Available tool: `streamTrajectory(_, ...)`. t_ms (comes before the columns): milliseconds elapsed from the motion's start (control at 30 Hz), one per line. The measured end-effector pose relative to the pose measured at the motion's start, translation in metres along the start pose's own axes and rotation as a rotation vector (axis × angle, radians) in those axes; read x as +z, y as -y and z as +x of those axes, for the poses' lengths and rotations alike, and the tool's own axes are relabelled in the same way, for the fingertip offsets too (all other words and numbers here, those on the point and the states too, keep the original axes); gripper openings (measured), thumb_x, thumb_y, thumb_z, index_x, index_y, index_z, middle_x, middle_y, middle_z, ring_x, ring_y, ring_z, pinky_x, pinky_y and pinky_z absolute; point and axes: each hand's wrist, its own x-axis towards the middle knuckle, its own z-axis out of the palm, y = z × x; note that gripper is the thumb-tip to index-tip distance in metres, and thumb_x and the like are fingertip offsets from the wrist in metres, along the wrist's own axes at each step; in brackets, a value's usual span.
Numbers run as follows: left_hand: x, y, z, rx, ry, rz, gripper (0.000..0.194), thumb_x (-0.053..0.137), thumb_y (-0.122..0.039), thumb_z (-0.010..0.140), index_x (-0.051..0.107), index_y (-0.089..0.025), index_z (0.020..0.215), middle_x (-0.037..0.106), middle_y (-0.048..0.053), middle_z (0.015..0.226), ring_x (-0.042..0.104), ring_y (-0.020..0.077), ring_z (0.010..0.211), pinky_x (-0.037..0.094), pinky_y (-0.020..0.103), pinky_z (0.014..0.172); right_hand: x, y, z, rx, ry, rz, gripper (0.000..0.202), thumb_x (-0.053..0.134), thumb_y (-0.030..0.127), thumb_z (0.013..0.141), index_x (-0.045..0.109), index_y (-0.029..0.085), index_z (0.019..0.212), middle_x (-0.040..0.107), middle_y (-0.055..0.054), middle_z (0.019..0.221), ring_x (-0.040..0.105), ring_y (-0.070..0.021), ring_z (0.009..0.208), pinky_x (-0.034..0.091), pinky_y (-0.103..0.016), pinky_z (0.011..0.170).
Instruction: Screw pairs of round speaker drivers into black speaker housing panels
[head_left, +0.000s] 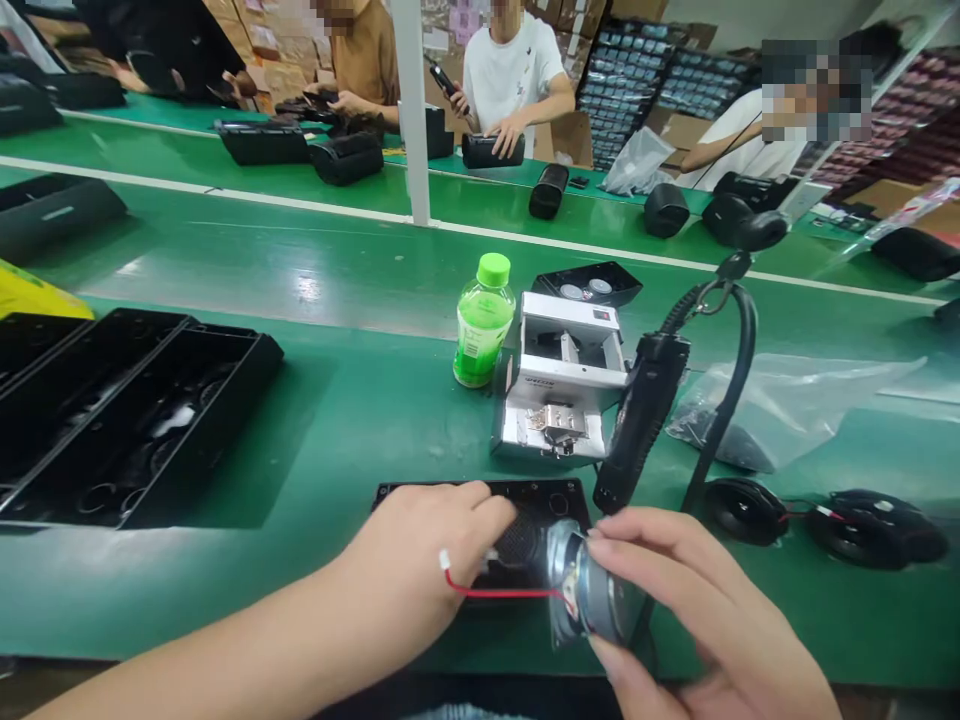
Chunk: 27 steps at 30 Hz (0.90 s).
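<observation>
My right hand (697, 610) grips a round metal speaker driver (592, 590) by its rim, thumb below and fingers above. The driver is tilted on its side over the right end of a black speaker housing (536, 490). From it a red wire (510, 593) with a white plug runs left, passing in front of my left hand (427, 550). That hand lies over the left part of the housing with its fingers curled down; the fingertips are partly hidden, and what they hold cannot be made out.
Behind the housing stand a white dispenser-like box (574, 375), a green bottle (484, 325) and a hanging black electric screwdriver (645, 415). More speaker drivers (874, 530) and a plastic bag (787, 405) lie right. Open black housings (180, 410) are left. Several people work across the green bench.
</observation>
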Motion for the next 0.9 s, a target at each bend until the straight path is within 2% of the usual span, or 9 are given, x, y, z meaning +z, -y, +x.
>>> streamTrajectory(67,-0.001,0.013,-0.019,-0.03,-0.05,-0.034,0.022,0.061,-0.003,0.094,0.071,-0.023,0.093,0.071,0.001,0.089,0.07,0.0214,0.077,0.053,0.032,0.064,0.006,0.0,0.008,-0.035,0.056,-0.085,0.041,0.065,0.014,0.091,0.066,0.022,0.131,0.067,-0.011,0.129,0.075,-0.0188,0.115,0.067,-0.024,0.096)
streamTrajectory(167,0.006,0.026,-0.036,-0.069,-0.097,-0.021,0.024,0.063,-0.004,0.096,0.076,-0.024,0.093,0.073,0.002,0.096,0.071,0.0225,0.082,0.056,0.035,0.07,0.017,0.001,0.021,-0.023,0.182,-0.134,0.043,0.061,0.013,0.095,0.063,0.024,0.136,0.073,-0.01,0.13,0.077,-0.0229,0.114,0.071,-0.036,0.094)
streamTrajectory(333,0.009,0.025,-0.038,-0.068,-0.038,0.017,0.014,0.073,-0.014,0.096,0.082,-0.024,0.1,0.076,0.008,0.116,0.075,0.0282,0.093,0.064,0.043,0.077,0.029,-0.003,0.039,0.0,0.455,-0.169,0.04,0.064,0.011,0.097,0.063,0.026,0.134,0.076,-0.007,0.135,0.079,-0.0292,0.114,0.073,-0.055,0.094)
streamTrajectory(433,0.007,0.025,-0.037,-0.066,0.024,0.034,0.021,0.079,-0.01,0.089,0.081,-0.023,0.106,0.075,0.011,0.125,0.077,0.0328,0.097,0.067,0.049,0.08,0.034,-0.007,0.045,0.015,0.596,-0.189,0.04,0.069,0.009,0.094,0.066,0.025,0.131,0.075,-0.008,0.138,0.078,-0.0323,0.116,0.072,-0.059,0.095)
streamTrajectory(600,0.012,0.03,-0.035,-0.003,0.04,0.052,0.033,0.07,0.001,0.086,0.078,-0.02,0.11,0.077,0.012,0.123,0.079,0.0325,0.089,0.068,0.051,0.075,0.042,-0.013,0.046,0.046,0.637,-0.196,0.044,0.073,0.007,0.092,0.067,0.024,0.132,0.076,-0.007,0.135,0.078,-0.0326,0.115,0.071,-0.062,0.097)
streamTrajectory(700,0.013,0.031,-0.036,0.015,-0.018,0.042,0.029,0.067,-0.001,0.088,0.077,-0.021,0.106,0.078,0.011,0.117,0.079,0.0322,0.089,0.068,0.049,0.073,0.044,-0.015,0.045,0.049,0.638,-0.181,0.044,0.075,0.008,0.092,0.067,0.025,0.132,0.077,-0.005,0.135,0.078,-0.0304,0.116,0.071,-0.059,0.099)
streamTrajectory(900,0.017,0.031,-0.042,0.043,-0.134,0.069,0.024,0.066,-0.002,0.087,0.075,-0.022,0.098,0.078,0.009,0.109,0.077,0.0278,0.087,0.065,0.039,0.072,0.043,-0.016,0.043,0.029,0.623,-0.186,0.047,0.077,0.005,0.09,0.067,0.024,0.132,0.076,-0.007,0.137,0.078,-0.0323,0.116,0.072,-0.06,0.095)
